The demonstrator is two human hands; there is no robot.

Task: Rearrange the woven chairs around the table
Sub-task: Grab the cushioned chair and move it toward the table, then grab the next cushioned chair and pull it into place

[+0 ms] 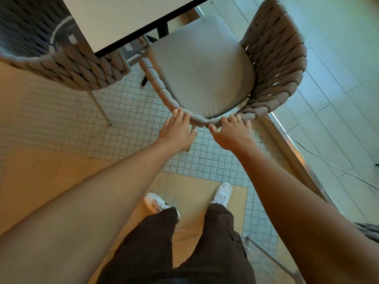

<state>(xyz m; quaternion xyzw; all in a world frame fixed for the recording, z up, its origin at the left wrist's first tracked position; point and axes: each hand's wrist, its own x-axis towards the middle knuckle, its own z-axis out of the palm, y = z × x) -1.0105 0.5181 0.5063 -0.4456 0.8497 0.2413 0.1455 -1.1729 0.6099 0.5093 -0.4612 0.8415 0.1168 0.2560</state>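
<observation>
A woven rope chair [272,64] with a grey seat cushion [203,66] stands in front of me, partly tucked under the white table [114,19]. My left hand [178,130] rests on the chair's woven rim at the near side, fingers spread over it. My right hand [231,132] lies on the same rim just to the right, fingers draped over the rope. Neither hand is clearly closed around the rim. A second woven chair [67,66] stands at the left, its back partly under the table's corner.
The floor is small white tiles with tan wood panels. A raised threshold [291,144] and a cable [336,167] run along the right. A metal leg of another piece of furniture [270,257] shows at the bottom right. My feet in white shoes stand below the chair.
</observation>
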